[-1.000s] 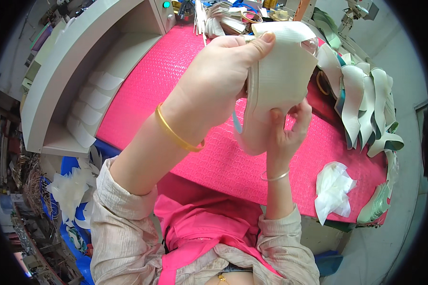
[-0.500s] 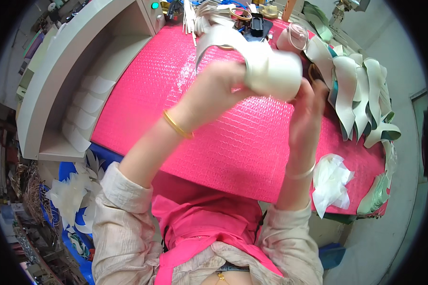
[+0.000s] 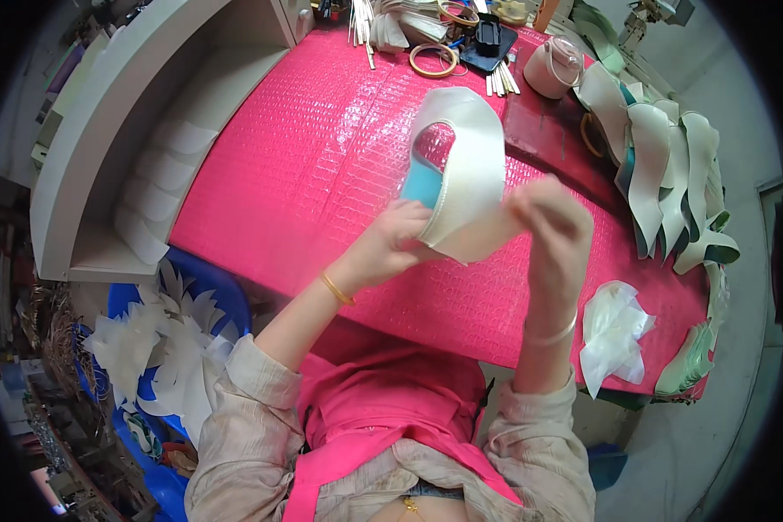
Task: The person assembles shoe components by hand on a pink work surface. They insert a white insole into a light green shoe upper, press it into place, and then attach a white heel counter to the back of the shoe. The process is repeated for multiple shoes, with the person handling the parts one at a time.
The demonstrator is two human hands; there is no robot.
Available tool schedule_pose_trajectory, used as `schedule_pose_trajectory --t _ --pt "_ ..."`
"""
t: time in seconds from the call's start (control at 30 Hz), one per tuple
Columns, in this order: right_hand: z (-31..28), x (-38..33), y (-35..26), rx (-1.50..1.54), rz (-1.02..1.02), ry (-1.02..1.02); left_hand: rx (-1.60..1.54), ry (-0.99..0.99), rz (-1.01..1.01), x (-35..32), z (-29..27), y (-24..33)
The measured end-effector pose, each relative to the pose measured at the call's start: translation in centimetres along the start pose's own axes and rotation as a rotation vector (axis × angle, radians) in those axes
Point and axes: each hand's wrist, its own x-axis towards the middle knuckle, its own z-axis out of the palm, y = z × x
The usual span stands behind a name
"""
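A curved white shoe-upper piece (image 3: 480,165) with a blue-green lining stands raised over the pink table cover, its loop-shaped opening facing left. My left hand (image 3: 384,248) pinches its lower left edge, fingers on the lining side. To the right, my right hand (image 3: 558,224) is closed, with its fingers curled and blurred by motion. A pale, smeared strip (image 3: 489,237) reaches from the piece's lower edge towards those fingers. Whether they grip that strip, I cannot make out.
On the pink-covered table (image 3: 296,165) stand a pink lidded pot (image 3: 552,68), tape rolls (image 3: 433,61) and stacked white upper pieces (image 3: 651,165). Crumpled translucent sheets (image 3: 616,335) lie front right. A white machine housing (image 3: 87,174) borders the left; below it, a blue basin (image 3: 226,291) holds white scraps.
The white piece has turned and come down nearer to me, showing its blue-green lining. My left hand has lowered with it. My right hand has moved away from its edge, downward and slightly right.
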Motion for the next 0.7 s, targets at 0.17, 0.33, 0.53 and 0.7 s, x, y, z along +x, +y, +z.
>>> schedule_pose_trajectory --t 0.17,0.33,0.53,0.7 --pt "1.4 2.6 2.8 0.011 0.26 0.061 -0.068 -0.032 -0.016 -0.9 -0.4 0.7" --pt "2.2 1.3 4.9 0.048 0.381 0.018 -0.124 -0.026 -0.109 -2.7 -0.4 1.0" --pt "3.3 -1.3 4.7 -0.06 0.309 -0.176 -0.822 -0.035 -0.505 -2.6 -1.0 2.2" --pt "3.3 -1.4 6.1 -0.408 0.07 -0.009 -1.023 0.103 -0.549 -1.5 1.3 2.8"
